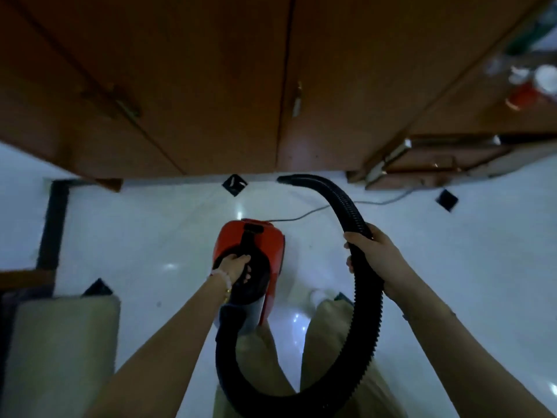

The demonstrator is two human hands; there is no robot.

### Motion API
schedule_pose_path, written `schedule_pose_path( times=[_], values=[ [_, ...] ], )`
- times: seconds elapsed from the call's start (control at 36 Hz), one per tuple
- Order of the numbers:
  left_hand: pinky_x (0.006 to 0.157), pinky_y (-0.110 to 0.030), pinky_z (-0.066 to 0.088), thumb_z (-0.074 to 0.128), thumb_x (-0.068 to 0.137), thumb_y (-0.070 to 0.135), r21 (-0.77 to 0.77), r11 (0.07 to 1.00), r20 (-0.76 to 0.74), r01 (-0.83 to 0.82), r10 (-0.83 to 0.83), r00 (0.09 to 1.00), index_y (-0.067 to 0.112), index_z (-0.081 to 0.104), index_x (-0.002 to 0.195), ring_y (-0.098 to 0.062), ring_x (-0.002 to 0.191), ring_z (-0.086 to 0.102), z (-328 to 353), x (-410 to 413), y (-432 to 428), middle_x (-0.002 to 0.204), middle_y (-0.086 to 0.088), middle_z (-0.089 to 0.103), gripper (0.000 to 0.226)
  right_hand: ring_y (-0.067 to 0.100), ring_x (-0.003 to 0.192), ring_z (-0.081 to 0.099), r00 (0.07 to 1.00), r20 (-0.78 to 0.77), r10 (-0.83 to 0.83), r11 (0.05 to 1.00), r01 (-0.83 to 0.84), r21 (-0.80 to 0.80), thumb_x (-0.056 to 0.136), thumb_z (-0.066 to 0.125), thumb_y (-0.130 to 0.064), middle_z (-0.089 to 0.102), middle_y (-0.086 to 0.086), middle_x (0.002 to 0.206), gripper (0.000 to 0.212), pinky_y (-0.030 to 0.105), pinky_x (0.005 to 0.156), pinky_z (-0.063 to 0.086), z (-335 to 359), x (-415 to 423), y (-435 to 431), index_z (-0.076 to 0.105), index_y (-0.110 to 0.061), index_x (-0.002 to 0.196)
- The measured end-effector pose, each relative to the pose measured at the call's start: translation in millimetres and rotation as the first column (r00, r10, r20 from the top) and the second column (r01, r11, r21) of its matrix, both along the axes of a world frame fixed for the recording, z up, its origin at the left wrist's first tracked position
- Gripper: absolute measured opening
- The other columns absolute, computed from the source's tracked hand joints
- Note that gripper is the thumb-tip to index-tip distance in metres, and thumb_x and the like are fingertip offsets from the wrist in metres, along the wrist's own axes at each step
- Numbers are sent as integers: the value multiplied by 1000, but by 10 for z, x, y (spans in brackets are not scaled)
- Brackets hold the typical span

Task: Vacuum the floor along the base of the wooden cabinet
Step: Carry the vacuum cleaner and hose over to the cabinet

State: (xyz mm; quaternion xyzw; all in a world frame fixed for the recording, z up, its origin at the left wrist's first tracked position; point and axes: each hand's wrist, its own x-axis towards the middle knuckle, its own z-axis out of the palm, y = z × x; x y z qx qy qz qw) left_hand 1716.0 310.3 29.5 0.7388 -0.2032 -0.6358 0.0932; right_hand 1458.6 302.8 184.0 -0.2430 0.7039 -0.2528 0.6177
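Left hand [236,267] wrapped around the black handle of the red vacuum cleaner [251,251], black ribbed hose [358,267] looping below both hands, right hand [373,254] gripping it, hose mouth beyond the right hand near the wooden cabinet [211,86] base on white floor [150,224]

1. The wooden cabinet [211,70] is cut off by the top edge, so its upper part is out of view.
2. To the right of the cabinet, small red and white items [533,86] are too blurred to identify.
3. The black hose [366,297] leaves the bottom edge below the cabinet.
4. The hose's open end [284,178], at the cabinet's base, is motion-blurred.
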Motion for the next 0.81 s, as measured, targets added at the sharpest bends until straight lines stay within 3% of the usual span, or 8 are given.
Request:
schedule_pose_path(
  times=[0.19, 0.33, 0.47, 0.64, 0.81],
  values=[
    [48, -27, 39, 48, 95, 17, -31, 950, -16, 312, -312, 950, 2, 51, 86, -19, 52, 47, -88, 87, -456, 64, -8, 51, 18, 16, 44, 52, 916, -67, -396, 918, 394, -49, 93, 56, -14, 53, 10, 83, 23, 28, 45, 47, -66, 254, 526, 51, -8, 114],
    [52, -28, 40, 48, 95, 18, -37, 886, 6, 462, -462, 887, 7, 53, 74, -20, 54, 48, -130, 243, -634, 64, -8, 52, 24, 14, 40, 52, 823, -68, -564, 826, 561, -55, 93, 55, -14, 53, 9, 83, 28, 22, 41, 46, -56, 537, 835, 50, -5, 120],
    [51, -29, 40, 48, 95, 16, -37, 853, 9, 521, -521, 853, 8, 52, 70, -21, 54, 48, -206, 455, -585, 64, -9, 52, 26, 11, 39, 52, 757, -46, -651, 759, 651, -34, 94, 55, -14, 50, 11, 77, 30, 20, 39, 43, -100, 870, 1121, 49, -1, 121],
    [52, -29, 40, 47, 95, 17, 16, 792, 38, 611, -611, 791, 7, 52, 70, -22, 56, 49, -502, 688, -393, 66, -10, 52, 28, 17, 45, 52, 693, -7, -721, 693, 721, -3, 93, 56, -14, 53, 11, 83, 27, 23, 41, 45, -428, 1203, 1600, 52, -3, 117],
    [32, -16, 42, 45, 98, 15, 63, 720, 78, 691, -693, 716, 7, 49, 69, -18, 47, 54, -970, 915, -156, 66, -9, 50, 29, 17, 47, 53, 667, 13, -745, 667, 745, 13, 91, 57, -14, 55, 11, 83, 28, 26, 46, 47, -1007, 1734, 2013, 51, -10, 119]
  ],
)
